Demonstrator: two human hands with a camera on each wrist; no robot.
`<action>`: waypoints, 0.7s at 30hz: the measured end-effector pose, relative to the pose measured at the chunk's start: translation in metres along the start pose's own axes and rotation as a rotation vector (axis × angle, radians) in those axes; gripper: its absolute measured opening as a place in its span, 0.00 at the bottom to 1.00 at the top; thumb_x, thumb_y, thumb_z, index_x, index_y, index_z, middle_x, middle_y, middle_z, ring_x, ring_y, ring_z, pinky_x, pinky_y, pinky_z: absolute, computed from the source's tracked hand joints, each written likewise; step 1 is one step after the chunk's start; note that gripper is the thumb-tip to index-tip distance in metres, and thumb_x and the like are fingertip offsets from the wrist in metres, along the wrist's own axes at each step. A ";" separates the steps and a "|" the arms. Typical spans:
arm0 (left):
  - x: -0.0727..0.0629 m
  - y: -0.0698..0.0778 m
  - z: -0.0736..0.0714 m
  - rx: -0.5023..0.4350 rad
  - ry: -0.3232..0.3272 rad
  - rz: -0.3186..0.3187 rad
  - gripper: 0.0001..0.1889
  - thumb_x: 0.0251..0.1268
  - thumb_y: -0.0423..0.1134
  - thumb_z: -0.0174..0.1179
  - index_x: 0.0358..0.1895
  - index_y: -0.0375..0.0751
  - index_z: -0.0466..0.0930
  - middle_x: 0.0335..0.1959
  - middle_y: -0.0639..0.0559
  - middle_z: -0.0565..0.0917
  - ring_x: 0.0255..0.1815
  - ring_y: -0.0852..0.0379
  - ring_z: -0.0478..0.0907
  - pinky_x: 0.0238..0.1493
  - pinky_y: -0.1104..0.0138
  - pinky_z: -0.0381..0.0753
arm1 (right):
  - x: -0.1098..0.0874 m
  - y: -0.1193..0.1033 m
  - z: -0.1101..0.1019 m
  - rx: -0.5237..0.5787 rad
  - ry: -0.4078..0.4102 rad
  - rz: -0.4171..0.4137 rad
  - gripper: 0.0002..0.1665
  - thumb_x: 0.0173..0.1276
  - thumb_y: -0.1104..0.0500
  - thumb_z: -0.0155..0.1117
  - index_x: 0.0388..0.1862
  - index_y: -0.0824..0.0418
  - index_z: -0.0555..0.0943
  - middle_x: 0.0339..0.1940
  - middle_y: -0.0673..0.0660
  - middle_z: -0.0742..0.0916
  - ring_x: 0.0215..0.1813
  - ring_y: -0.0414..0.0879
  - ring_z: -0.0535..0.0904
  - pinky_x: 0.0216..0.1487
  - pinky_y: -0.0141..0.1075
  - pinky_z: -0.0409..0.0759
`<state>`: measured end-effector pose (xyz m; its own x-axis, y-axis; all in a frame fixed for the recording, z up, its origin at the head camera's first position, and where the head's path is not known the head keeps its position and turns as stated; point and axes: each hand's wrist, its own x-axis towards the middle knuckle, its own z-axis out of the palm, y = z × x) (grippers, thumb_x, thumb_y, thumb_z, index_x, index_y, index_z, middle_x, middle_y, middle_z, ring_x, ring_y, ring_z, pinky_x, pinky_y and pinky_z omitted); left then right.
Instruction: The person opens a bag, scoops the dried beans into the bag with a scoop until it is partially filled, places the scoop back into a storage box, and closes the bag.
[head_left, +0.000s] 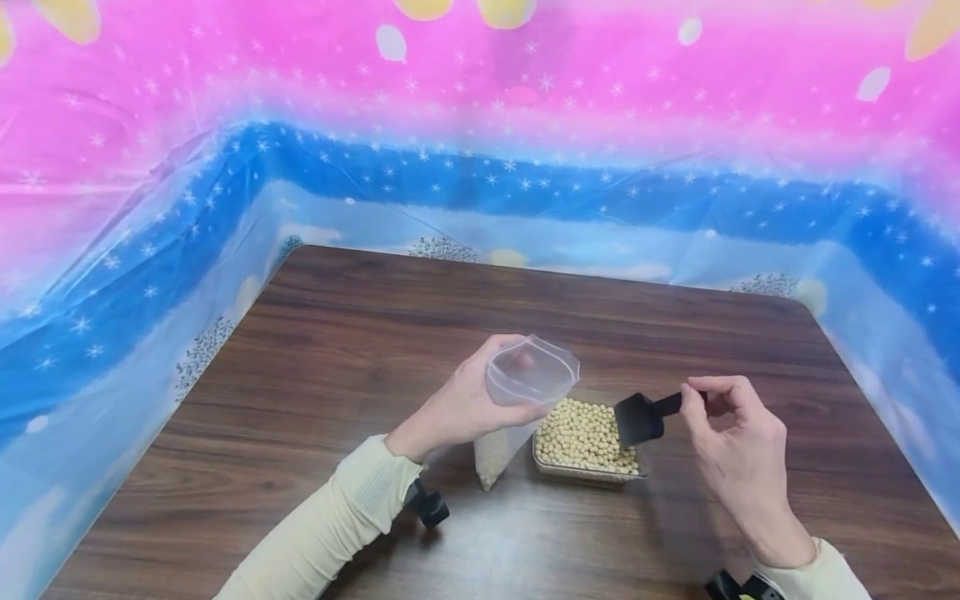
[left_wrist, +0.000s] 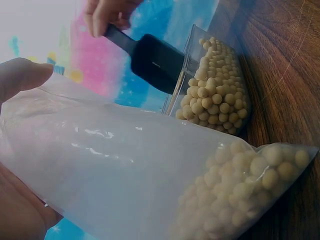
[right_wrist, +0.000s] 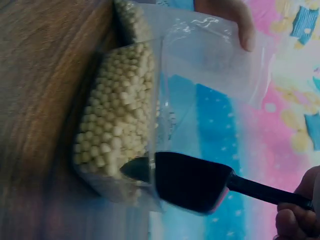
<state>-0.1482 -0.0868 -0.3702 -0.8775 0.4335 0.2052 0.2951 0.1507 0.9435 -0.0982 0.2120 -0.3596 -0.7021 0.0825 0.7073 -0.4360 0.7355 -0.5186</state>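
My left hand [head_left: 468, 392] grips a translucent plastic bag [left_wrist: 115, 155] near its open mouth. Pale round beans [left_wrist: 240, 185] fill the bag's lower corner, which hangs beside a clear rectangular container [head_left: 592, 478]. That container is heaped with the same kind of beans [head_left: 581, 433]. With thumb and fingers, my right hand [head_left: 742, 450] pinches the handle of a black scoop [head_left: 640, 419]. In the right wrist view, the scoop's tip [right_wrist: 137, 169] dips into the beans at the container's right end. How full the scoop's bowl is cannot be seen.
A dark wood-grain table [head_left: 337, 333] carries everything. Behind it and along both sides hangs a pink and blue patterned cloth [head_left: 480, 175]. Black wrist devices [head_left: 429, 505] are worn below both hands.
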 end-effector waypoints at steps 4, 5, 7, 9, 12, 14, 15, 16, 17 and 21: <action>0.000 -0.001 0.001 -0.025 -0.001 -0.005 0.40 0.48 0.43 0.76 0.65 0.50 0.65 0.53 0.53 0.77 0.50 0.54 0.78 0.49 0.62 0.82 | -0.005 0.010 0.001 0.037 -0.058 0.182 0.06 0.66 0.65 0.65 0.42 0.62 0.83 0.25 0.51 0.82 0.26 0.33 0.75 0.24 0.22 0.68; 0.000 -0.001 0.001 -0.024 0.000 -0.005 0.40 0.48 0.43 0.76 0.65 0.50 0.65 0.53 0.52 0.77 0.50 0.54 0.78 0.48 0.62 0.82 | -0.006 0.013 0.001 0.057 -0.073 0.238 0.07 0.67 0.64 0.64 0.43 0.62 0.82 0.24 0.51 0.82 0.25 0.34 0.75 0.22 0.23 0.67; 0.000 -0.001 0.001 -0.019 0.003 -0.003 0.40 0.48 0.42 0.76 0.65 0.50 0.65 0.53 0.53 0.77 0.50 0.54 0.78 0.48 0.62 0.82 | -0.007 0.018 0.002 0.095 -0.094 0.346 0.08 0.68 0.63 0.64 0.45 0.62 0.82 0.25 0.52 0.84 0.25 0.36 0.78 0.22 0.25 0.68; 0.001 0.000 0.001 -0.012 0.005 0.001 0.40 0.48 0.42 0.76 0.65 0.49 0.65 0.53 0.53 0.77 0.50 0.54 0.78 0.49 0.62 0.82 | -0.009 0.023 0.003 0.149 -0.109 0.450 0.10 0.69 0.61 0.63 0.46 0.64 0.80 0.25 0.51 0.84 0.26 0.37 0.80 0.23 0.25 0.72; 0.001 0.000 0.001 -0.001 0.006 0.008 0.39 0.48 0.42 0.76 0.65 0.50 0.65 0.53 0.53 0.77 0.50 0.54 0.78 0.49 0.62 0.82 | -0.013 0.030 0.005 0.264 -0.117 0.591 0.12 0.69 0.59 0.64 0.46 0.65 0.79 0.24 0.50 0.85 0.28 0.39 0.83 0.30 0.25 0.78; 0.001 -0.001 0.001 0.001 0.007 0.012 0.39 0.48 0.42 0.76 0.65 0.50 0.65 0.53 0.52 0.77 0.50 0.54 0.78 0.49 0.62 0.82 | -0.016 0.034 0.007 0.330 -0.116 0.672 0.12 0.69 0.58 0.65 0.46 0.65 0.79 0.24 0.49 0.85 0.27 0.39 0.83 0.33 0.25 0.79; 0.001 -0.001 0.001 -0.005 0.006 0.009 0.39 0.48 0.42 0.76 0.65 0.50 0.65 0.53 0.52 0.78 0.50 0.54 0.78 0.49 0.62 0.82 | -0.017 0.036 0.007 0.361 -0.113 0.707 0.12 0.68 0.58 0.65 0.45 0.64 0.79 0.24 0.48 0.85 0.27 0.39 0.83 0.34 0.26 0.80; 0.001 -0.001 0.002 -0.009 0.006 0.008 0.39 0.48 0.42 0.76 0.65 0.50 0.65 0.53 0.52 0.77 0.50 0.54 0.78 0.49 0.62 0.82 | -0.017 0.038 0.008 0.402 -0.108 0.743 0.12 0.68 0.58 0.66 0.45 0.64 0.79 0.24 0.49 0.85 0.26 0.39 0.83 0.34 0.26 0.80; 0.001 -0.001 0.002 -0.015 0.006 0.007 0.39 0.48 0.42 0.76 0.65 0.50 0.65 0.53 0.51 0.77 0.50 0.54 0.78 0.49 0.62 0.82 | -0.018 0.040 0.009 0.440 -0.100 0.774 0.12 0.67 0.59 0.66 0.44 0.64 0.78 0.24 0.49 0.85 0.26 0.40 0.83 0.34 0.27 0.80; 0.001 -0.002 0.002 -0.026 0.006 0.005 0.39 0.48 0.41 0.76 0.65 0.49 0.66 0.53 0.51 0.77 0.51 0.54 0.78 0.50 0.63 0.81 | -0.020 0.046 0.010 0.554 -0.101 0.876 0.09 0.67 0.60 0.66 0.42 0.63 0.78 0.24 0.48 0.86 0.25 0.38 0.83 0.33 0.27 0.80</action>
<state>-0.1493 -0.0849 -0.3725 -0.8785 0.4285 0.2113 0.2894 0.1254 0.9490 -0.1097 0.2371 -0.4022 -0.9302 0.3632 -0.0538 0.0699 0.0314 -0.9971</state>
